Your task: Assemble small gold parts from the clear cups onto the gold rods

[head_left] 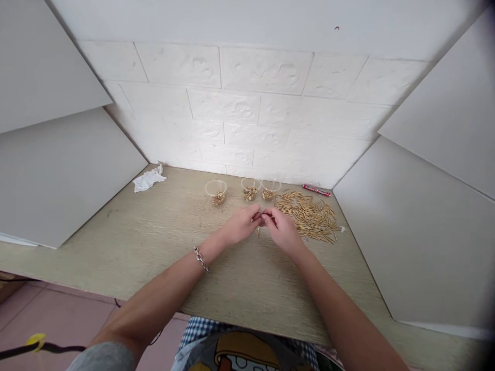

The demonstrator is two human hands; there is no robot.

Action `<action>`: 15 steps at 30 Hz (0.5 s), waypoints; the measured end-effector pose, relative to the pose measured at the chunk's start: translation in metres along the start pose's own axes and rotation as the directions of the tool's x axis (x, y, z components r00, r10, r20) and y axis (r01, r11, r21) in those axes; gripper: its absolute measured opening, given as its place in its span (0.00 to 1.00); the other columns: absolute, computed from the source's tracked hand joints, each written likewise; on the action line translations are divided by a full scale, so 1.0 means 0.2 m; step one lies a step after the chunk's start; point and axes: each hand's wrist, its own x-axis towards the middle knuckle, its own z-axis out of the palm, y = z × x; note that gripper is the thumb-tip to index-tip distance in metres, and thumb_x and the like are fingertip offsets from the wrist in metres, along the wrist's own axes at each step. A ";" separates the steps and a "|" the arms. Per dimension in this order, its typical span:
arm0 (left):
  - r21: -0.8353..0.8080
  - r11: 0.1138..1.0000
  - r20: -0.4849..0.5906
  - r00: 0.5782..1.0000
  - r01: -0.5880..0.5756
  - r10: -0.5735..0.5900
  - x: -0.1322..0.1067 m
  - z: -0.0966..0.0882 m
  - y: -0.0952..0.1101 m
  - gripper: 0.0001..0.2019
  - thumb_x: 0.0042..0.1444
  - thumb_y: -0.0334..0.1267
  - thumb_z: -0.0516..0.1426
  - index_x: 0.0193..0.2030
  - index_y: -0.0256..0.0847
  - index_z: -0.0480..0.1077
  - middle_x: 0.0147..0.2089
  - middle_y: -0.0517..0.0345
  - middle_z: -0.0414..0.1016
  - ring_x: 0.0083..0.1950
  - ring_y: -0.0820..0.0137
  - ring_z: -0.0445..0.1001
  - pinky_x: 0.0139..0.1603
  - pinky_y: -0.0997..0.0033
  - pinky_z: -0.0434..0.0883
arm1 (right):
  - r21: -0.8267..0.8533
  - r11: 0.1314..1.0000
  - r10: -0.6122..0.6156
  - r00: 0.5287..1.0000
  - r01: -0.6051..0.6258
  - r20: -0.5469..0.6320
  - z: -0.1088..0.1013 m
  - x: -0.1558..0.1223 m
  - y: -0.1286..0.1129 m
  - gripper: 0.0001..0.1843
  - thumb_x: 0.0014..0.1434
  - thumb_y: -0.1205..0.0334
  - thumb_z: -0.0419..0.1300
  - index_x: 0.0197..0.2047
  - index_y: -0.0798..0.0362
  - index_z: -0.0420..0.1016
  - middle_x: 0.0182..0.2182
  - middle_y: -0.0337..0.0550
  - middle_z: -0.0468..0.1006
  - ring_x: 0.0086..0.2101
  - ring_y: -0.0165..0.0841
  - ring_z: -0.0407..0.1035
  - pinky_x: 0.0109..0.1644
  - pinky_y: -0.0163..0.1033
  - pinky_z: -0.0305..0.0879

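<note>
My left hand (244,223), with a silver chain bracelet (200,259) at its wrist, and my right hand (282,229) meet fingertip to fingertip above the table. Both are closed in a pinch, and whatever sits between the fingertips is too small and hidden to name. Just below them shows a thin gold-coloured stick (258,232); I cannot tell whether it hangs from the fingers or lies on the wood. Beyond the hands stand three clear plastic cups, the left one (216,188), the middle one (251,184) and the right one (271,185), each with small gold-coloured pieces inside.
Many thin gold-coloured sticks (309,214) lie spread beside my right hand. Behind them is a red wrapped packet (316,190). A crumpled white tissue (149,179) rests at the table's back left. White panels (433,232) and a white brick-patterned wall (240,108) enclose the wooden table (154,216).
</note>
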 end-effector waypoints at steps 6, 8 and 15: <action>-0.003 1.000 -0.032 0.999 0.014 -0.014 0.01 0.00 -0.01 0.10 0.53 0.36 0.51 0.23 0.39 0.56 0.22 0.65 0.60 0.24 0.76 0.57 0.27 0.75 0.53 | 0.043 0.998 0.039 0.999 -0.038 -0.022 -0.01 0.00 -0.01 0.07 0.56 0.61 0.49 0.33 0.52 0.67 0.27 0.41 0.76 0.30 0.32 0.70 0.34 0.38 0.63; -0.009 1.000 -0.057 0.998 0.021 -0.022 0.01 0.01 -0.02 0.08 0.52 0.36 0.51 0.24 0.39 0.57 0.22 0.65 0.61 0.25 0.76 0.58 0.27 0.75 0.54 | 0.036 0.998 0.051 0.998 -0.050 -0.027 -0.01 0.01 0.00 0.08 0.56 0.61 0.49 0.33 0.52 0.67 0.27 0.41 0.75 0.29 0.32 0.70 0.34 0.38 0.63; -0.122 0.993 -0.127 0.992 -0.007 -0.009 0.01 0.00 -0.02 0.08 0.50 0.39 0.55 0.27 0.39 0.62 0.27 0.61 0.68 0.30 0.73 0.66 0.32 0.74 0.60 | 0.040 0.999 0.026 0.999 -0.024 -0.048 0.00 0.01 0.02 0.07 0.57 0.61 0.47 0.34 0.52 0.64 0.25 0.39 0.73 0.28 0.32 0.69 0.34 0.38 0.61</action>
